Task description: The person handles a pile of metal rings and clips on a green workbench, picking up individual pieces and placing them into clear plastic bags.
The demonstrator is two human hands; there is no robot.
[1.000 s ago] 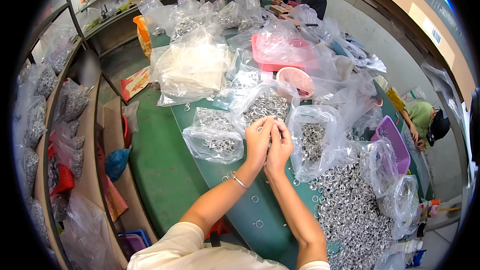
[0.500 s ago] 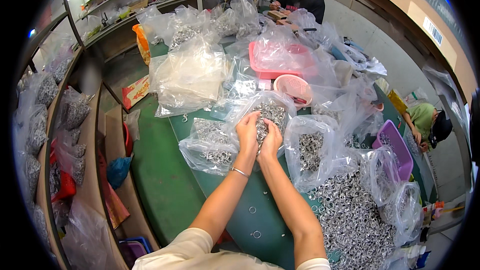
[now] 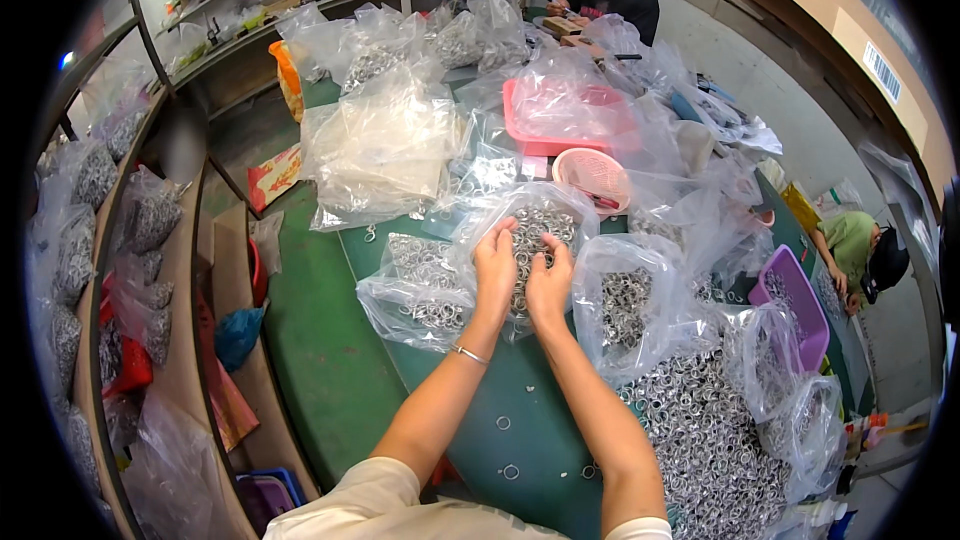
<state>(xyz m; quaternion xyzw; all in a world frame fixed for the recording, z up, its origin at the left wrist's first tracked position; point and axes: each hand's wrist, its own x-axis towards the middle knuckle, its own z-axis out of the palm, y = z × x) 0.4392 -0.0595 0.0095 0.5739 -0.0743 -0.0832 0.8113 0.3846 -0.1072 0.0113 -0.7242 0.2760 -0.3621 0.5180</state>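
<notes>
Both my hands are inside the mouth of a clear plastic bag (image 3: pixel 583 210) filled with small silver metal rings (image 3: pixel 541 225). My left hand (image 3: pixel 494 262) lies along the left side of the rings, fingers stretched out. Facing it, my right hand (image 3: pixel 549 278) has its fingers loosely bent against the rings on the other side. A gap with rings showing separates the two palms. Close to my left hand lies another clear bag of rings (image 3: pixel 425 275). To the right of my right hand, an opened bag (image 3: pixel 590 340) holds more.
A large heap of loose rings (image 3: pixel 710 435) covers the table's right side. Beyond are a pink tub (image 3: pixel 515 125), a round pink basket (image 3: pixel 590 168) and stacked plastic bags (image 3: pixel 380 145). A purple bin (image 3: pixel 815 330) stands right. Two people work farther off. Shelves (image 3: pixel 180 280) line the left.
My hands have parted; the right one has moved slightly right and away from the left. More rings show between them. The whole view has shifted a little.
</notes>
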